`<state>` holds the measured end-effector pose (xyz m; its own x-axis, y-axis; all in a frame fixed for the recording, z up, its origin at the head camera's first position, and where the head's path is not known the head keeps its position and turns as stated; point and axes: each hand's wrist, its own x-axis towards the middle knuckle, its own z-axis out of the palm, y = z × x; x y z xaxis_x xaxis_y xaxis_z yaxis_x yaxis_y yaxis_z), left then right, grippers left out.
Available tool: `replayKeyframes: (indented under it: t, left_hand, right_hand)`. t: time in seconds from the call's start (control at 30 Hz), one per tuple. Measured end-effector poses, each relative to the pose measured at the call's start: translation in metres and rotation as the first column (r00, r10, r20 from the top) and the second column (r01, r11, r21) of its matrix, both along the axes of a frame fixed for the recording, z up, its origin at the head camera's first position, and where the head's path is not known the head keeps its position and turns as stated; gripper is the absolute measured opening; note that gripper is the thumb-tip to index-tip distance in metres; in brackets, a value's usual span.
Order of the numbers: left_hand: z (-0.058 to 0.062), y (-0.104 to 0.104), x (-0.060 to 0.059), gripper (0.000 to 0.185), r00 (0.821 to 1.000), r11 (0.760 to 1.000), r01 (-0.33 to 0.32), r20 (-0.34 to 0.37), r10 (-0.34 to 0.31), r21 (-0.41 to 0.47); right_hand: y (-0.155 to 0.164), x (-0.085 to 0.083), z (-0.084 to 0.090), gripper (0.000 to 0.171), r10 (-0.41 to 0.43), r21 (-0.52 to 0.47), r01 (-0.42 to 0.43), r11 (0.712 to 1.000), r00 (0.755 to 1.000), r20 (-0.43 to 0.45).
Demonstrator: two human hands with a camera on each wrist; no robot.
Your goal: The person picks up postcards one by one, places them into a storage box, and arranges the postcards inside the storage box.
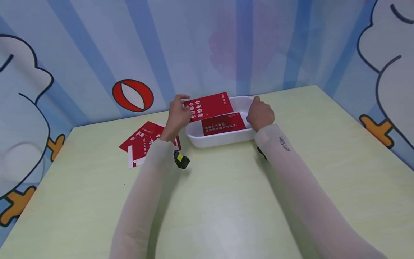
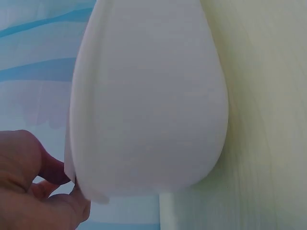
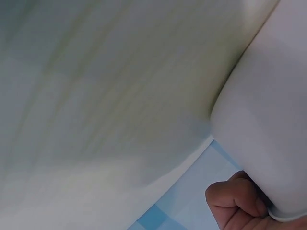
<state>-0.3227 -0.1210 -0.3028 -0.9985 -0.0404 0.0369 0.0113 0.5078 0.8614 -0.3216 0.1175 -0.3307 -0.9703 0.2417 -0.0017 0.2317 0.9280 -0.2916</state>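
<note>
My left hand (image 1: 178, 114) pinches the left end of a red card (image 1: 213, 105) with white lettering. It is held tilted over the back left of a white plastic tub (image 1: 223, 138). Another red card (image 1: 224, 124) lies inside the tub, its printed side up. At the tub's right end my right hand (image 1: 260, 114) grips the rim, and the right wrist view shows its curled fingers (image 3: 235, 197) against the tub wall. From the left wrist, the tub's side (image 2: 148, 105) hides most of the held card, leaving a thin edge between thumb and fingers.
Several red and white cards (image 1: 139, 148) lie overlapping on the table (image 1: 223, 194), left of the tub and partly behind my left forearm. A patterned blue wall (image 1: 200, 46) rises right behind the tub. A small black device (image 1: 182, 161) sits under my left wrist.
</note>
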Motion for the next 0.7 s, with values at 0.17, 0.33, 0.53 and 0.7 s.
replayKeyframes:
  t: [0.17,0.33,0.53,0.7]
  left_hand:
    - [-0.003,0.008,-0.002,0.042,1.0,1.0,0.009,-0.011,-0.009,0.004]
    - [-0.008,0.015,-0.003,0.044,1.0,1.0,0.024,0.019,-0.023,-0.01]
    - [-0.011,0.018,-0.003,0.043,1.0,1.0,0.006,0.016,-0.006,-0.017]
    - [-0.012,0.023,-0.001,0.044,1.0,0.999,0.017,0.008,-0.017,-0.042]
  right_hand:
    - [0.0,0.001,0.0,0.051,0.005,0.002,-0.005,1.0,1.0,0.005]
    - [0.0,0.004,0.0,0.051,-0.009,0.014,0.009,1.0,1.0,0.0]
    - [-0.002,0.004,0.001,0.052,-0.007,0.008,0.007,1.0,1.0,0.015]
    - [0.0,0.002,0.0,0.054,0.0,0.013,0.0,1.0,1.0,0.022]
